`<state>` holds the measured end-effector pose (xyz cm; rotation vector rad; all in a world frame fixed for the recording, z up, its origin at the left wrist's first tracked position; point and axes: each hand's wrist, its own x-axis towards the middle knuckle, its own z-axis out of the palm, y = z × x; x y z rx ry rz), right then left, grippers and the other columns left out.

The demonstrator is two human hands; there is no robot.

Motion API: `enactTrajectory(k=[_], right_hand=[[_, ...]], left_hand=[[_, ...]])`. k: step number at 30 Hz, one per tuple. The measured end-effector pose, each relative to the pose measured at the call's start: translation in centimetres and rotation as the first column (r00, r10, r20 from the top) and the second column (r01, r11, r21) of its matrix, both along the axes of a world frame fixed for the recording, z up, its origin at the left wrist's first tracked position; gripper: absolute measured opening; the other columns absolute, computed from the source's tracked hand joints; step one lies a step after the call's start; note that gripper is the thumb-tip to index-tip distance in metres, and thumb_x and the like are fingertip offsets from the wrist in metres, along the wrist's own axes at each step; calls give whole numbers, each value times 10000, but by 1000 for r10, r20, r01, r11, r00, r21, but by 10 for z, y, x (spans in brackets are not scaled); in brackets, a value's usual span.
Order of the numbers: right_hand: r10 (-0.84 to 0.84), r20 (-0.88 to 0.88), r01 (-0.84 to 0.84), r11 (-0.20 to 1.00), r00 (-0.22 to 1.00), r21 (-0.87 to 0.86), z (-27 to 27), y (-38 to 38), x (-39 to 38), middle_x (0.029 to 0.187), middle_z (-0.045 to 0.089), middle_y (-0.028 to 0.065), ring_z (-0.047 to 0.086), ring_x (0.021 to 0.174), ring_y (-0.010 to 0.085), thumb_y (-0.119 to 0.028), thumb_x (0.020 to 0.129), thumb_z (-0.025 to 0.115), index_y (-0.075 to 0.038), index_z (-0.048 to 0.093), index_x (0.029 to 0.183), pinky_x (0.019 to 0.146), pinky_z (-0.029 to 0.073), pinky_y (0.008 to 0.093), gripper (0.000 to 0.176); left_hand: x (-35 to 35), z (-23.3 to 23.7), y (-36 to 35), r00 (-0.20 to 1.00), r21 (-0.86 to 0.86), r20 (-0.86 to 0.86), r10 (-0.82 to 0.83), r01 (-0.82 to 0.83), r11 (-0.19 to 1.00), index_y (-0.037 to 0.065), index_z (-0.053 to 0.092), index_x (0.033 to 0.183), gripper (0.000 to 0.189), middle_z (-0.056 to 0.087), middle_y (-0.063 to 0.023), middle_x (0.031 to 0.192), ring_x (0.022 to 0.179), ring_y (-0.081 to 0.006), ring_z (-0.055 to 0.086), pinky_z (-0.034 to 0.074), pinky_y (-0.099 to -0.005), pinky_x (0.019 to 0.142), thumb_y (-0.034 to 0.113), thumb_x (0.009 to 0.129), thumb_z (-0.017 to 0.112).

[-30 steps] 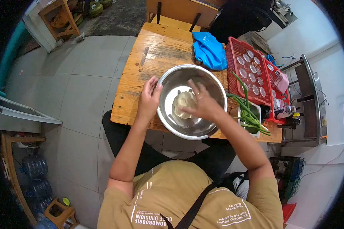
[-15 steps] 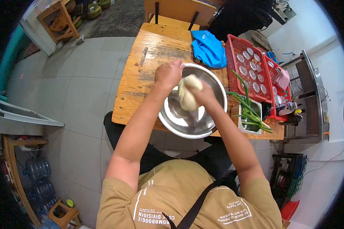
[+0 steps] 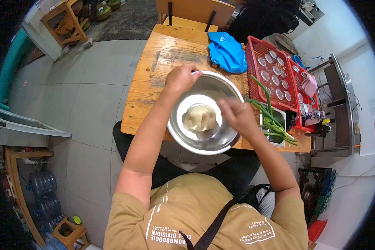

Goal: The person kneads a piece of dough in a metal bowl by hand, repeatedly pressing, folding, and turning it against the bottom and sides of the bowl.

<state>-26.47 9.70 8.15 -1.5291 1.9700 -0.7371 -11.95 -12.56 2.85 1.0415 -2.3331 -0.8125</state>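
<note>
A pale lump of dough [image 3: 200, 118] lies at the bottom of a shiny metal mixing bowl [image 3: 216, 143] at the near edge of the wooden table. My left hand [image 3: 181, 78] grips the bowl's far-left rim, fingers closed around it. Over the right side of the bowl hovers my right hand [image 3: 238, 115], apart from the dough and blurred by motion. Its fingers look spread, with nothing in them.
Right of the bowl, green onions [image 3: 272, 124] lie across a metal container [image 3: 279, 141]. Behind stand a red crate [image 3: 254, 50] of small clear cups and a crumpled blue plastic bag [image 3: 226, 53]. A wooden chair [image 3: 196, 12] is beyond the table [image 3: 154, 62].
My right hand has let go of the dough and moved right. The dough has dropped to the bowl's bottom. The bowl has shifted slightly toward me, my left hand still on its rim.
</note>
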Motion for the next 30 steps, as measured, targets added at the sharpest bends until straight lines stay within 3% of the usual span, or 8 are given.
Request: enactTrajectory(k=[3,6,8,13,17,24,27,30], right_hand=[[-86,-44,80,989,995,-126,26,-23,12,1276,667,283,715,1068,337,-391,997,664,-55,566,1432,909,558,440,559],[60,-273,70,895,960,441,-1,-31,33,1534,346,427,591,1254,509,-672,960,555,-122,354,1611,1106,456,502,875],[171,-307,-27,906,936,423,-28,-32,59,1506,293,500,567,1233,587,-756,920,536,-146,264,1648,1098,460,509,988],[279,-596,-200,960,753,197,-59,-37,81,1247,558,296,677,982,473,-394,819,798,-104,613,1292,813,579,493,584],[297,-494,-260,955,817,145,-74,-52,58,1098,616,196,704,922,411,-275,813,797,-135,664,1227,767,578,503,458],[-292,394,426,847,872,-317,-28,-39,29,1088,744,153,728,1044,306,-302,869,785,-73,621,1273,915,559,401,492],[43,-25,-50,856,999,-515,2,-11,27,1431,562,247,632,1233,413,-362,892,758,-53,559,1371,1018,509,473,603],[344,-428,-381,925,836,-2,-29,14,21,1403,558,270,595,1252,423,-488,901,732,-117,546,1466,1017,493,474,702]], left_hand=[[2,0,11,1000,8,2,3,-3,1000,118,761,1046,331,762,-148,1006,945,-352,727,571,-474,822,427,966,675],[4,5,15,998,-3,24,58,-58,998,120,760,1049,321,758,-163,995,937,-364,724,568,-479,814,418,966,672],[3,7,21,994,-23,19,110,-109,994,128,762,1085,334,756,-175,992,936,-380,720,558,-473,827,425,978,655],[2,7,23,995,-42,12,103,-102,994,133,761,1071,316,752,-186,958,912,-396,716,558,-493,800,415,969,661],[1,4,21,996,-50,23,90,-89,995,140,760,1087,324,753,-180,988,924,-404,714,558,-493,804,423,981,643],[3,3,23,994,-94,5,111,-110,989,130,745,1063,310,749,-189,976,902,-421,711,556,-519,774,410,990,633],[3,2,19,992,-60,34,121,-119,991,130,744,1075,308,749,-192,985,907,-426,711,557,-520,777,405,991,633],[5,4,14,998,-2,48,50,-50,999,99,735,1140,335,742,-218,1038,963,-428,706,558,-492,829,384,997,632]])
